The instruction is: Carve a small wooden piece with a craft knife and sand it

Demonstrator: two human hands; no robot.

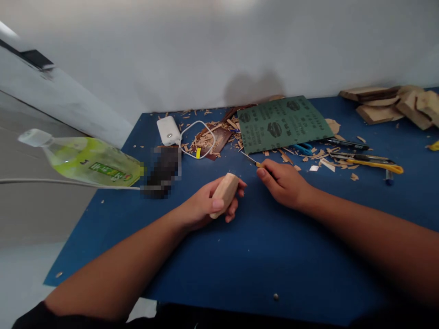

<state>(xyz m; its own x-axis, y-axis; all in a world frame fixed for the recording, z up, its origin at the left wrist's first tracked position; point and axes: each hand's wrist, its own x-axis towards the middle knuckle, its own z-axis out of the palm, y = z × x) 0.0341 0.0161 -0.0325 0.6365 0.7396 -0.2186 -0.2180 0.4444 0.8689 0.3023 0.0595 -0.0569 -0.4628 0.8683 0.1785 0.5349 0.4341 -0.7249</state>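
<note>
Near the middle of the view, my left hand (pixel 202 203) holds a pale, faceted wooden block (pixel 225 194), with the thumb on top and the fingers around its far side. To the right, my right hand (pixel 283 183) is closed around the handle of a thin carving knife (pixel 250 158). The knife's narrow blade points up and left, away from the block and not touching it. Both hands are over the blue table (pixel 267 256).
Behind the hands lie wood shavings (pixel 206 137), a green sandpaper sheet (pixel 281 123), a yellow cutter (pixel 377 164) and blue scissors (pixel 303 148). Wood pieces (pixel 387 105) are stacked back right. At left are a bottle (pixel 92 160), a white power bank (pixel 168 130) and a blurred dark object (pixel 163 171).
</note>
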